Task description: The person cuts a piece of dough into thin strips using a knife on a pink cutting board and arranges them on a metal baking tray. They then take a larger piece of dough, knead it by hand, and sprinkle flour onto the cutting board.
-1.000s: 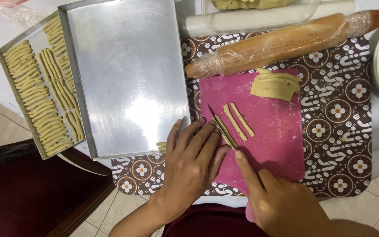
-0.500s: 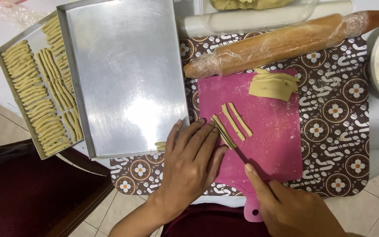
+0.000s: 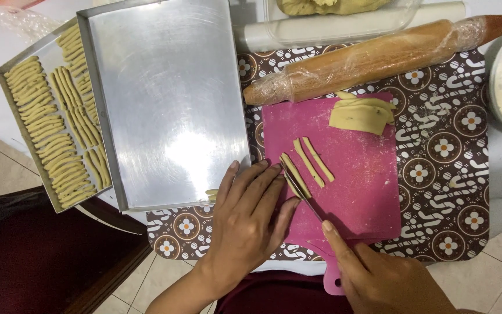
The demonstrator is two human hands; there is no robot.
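dough strips (image 3: 308,166) lie on the pink cutting board (image 3: 367,174), the landmark for all else. right hand (image 3: 387,276), at the board's near edge, is closed around a knife (image 3: 302,195) with the forefinger along its back; the blade lies against the nearest strip. left hand (image 3: 248,218) rests flat with fingers spread at the board's near left corner, grasping nothing, fingertips by that strip. folded dough sheet (image 3: 362,113) sits at the board's far side. wrapped rolling pin (image 3: 373,58) lies just beyond the board. empty metal tray (image 3: 164,99) is left of the board; further left, a tray of finished strips (image 3: 53,134).
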